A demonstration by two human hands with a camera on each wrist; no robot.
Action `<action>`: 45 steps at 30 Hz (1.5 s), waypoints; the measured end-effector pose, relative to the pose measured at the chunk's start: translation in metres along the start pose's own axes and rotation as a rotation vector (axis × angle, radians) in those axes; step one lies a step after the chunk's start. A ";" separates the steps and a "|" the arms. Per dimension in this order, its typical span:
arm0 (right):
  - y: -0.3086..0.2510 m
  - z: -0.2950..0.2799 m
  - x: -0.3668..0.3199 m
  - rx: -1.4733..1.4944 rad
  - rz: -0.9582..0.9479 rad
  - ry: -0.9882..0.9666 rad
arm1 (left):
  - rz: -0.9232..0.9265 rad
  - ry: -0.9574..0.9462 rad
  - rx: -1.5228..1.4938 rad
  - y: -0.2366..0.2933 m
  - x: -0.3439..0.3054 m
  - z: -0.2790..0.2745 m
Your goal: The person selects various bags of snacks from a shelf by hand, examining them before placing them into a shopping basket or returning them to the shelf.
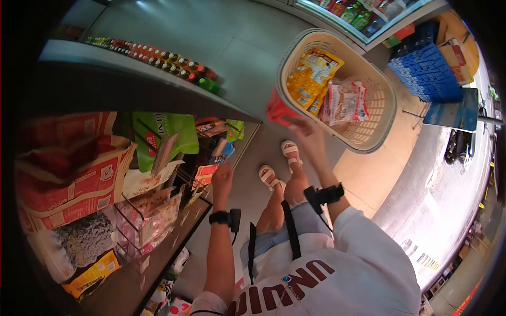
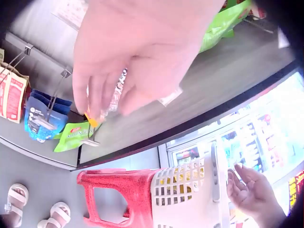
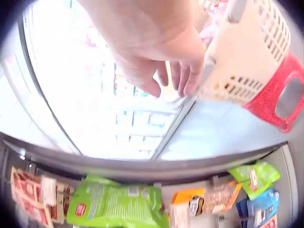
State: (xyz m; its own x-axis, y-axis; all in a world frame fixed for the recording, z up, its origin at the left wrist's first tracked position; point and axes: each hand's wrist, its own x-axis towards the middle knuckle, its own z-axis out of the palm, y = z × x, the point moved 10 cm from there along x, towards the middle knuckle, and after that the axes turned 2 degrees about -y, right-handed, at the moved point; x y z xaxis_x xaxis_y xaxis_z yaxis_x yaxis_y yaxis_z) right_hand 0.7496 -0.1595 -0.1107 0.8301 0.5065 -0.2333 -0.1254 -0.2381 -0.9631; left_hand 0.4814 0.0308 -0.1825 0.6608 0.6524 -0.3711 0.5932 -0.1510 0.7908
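My left hand, fingers loosely bent, hovers beside the snack rack. In the left wrist view a shiny packet with an orange edge shows behind its fingers, largely hidden. At the near rim of a cream plastic basket is my right hand, slightly blurred; its fingers hang relaxed with nothing between them. Yellow snack bags and a clear packet with red edging lie in the basket. A red stool supports the basket.
Hooks on the rack hold a large green bag, an orange-and-brown snack bag, blue pouches and red-and-brown bags. Bottles line a ledge. A drinks fridge and a blue crate stand beyond the basket.
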 end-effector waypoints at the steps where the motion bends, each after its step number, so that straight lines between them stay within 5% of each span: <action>1: 0.005 -0.036 0.010 0.042 0.023 0.129 | -0.049 -0.053 -0.094 0.010 -0.012 0.007; 4: 0.026 -0.103 0.046 0.070 0.167 0.320 | -0.123 -0.178 -0.007 0.000 -0.041 0.023; 8: 0.053 -0.095 0.103 0.158 0.212 0.327 | -0.138 -0.262 0.047 0.002 -0.076 0.035; 10: 0.050 -0.097 0.117 -0.226 0.200 0.381 | -0.054 -0.293 0.191 0.002 -0.086 0.038; 15: 0.041 -0.094 0.120 -0.609 0.117 0.453 | -0.078 -0.302 0.211 -0.008 -0.107 0.033; 19: 0.035 -0.086 0.120 -0.538 0.005 0.404 | -0.092 -0.319 0.210 -0.007 -0.117 0.034; 24: 0.022 -0.145 0.073 0.212 -0.179 0.553 | -0.097 -0.326 0.204 -0.004 -0.121 0.034; 30: -0.055 -0.161 -0.038 0.418 -0.059 0.292 | -0.074 -0.320 -0.078 0.016 -0.125 0.040; 33: -0.036 -0.113 -0.068 0.345 0.082 -0.098 | 0.115 -0.286 -0.248 0.053 -0.116 0.033; 35: -0.011 -0.067 -0.088 0.233 0.194 -0.299 | -0.243 -0.258 -0.810 0.048 -0.114 0.029; 38: 0.007 0.020 -0.117 0.113 0.297 -0.622 | -0.164 -0.007 -0.748 0.045 -0.106 -0.010; 40: -0.010 0.078 -0.136 0.085 0.157 -0.921 | -0.180 0.082 -0.700 0.034 -0.109 -0.030; 45: 0.003 0.152 -0.154 0.070 0.133 -1.163 | -0.272 0.281 -0.372 -0.016 -0.139 -0.082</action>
State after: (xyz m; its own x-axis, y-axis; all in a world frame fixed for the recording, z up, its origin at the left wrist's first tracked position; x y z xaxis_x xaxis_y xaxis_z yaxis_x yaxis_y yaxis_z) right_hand 0.5387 -0.1126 -0.0979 -0.1835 0.9422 -0.2803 -0.2338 -0.3188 -0.9186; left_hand 0.3423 0.0041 -0.1038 0.3272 0.8127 -0.4822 0.4890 0.2910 0.8223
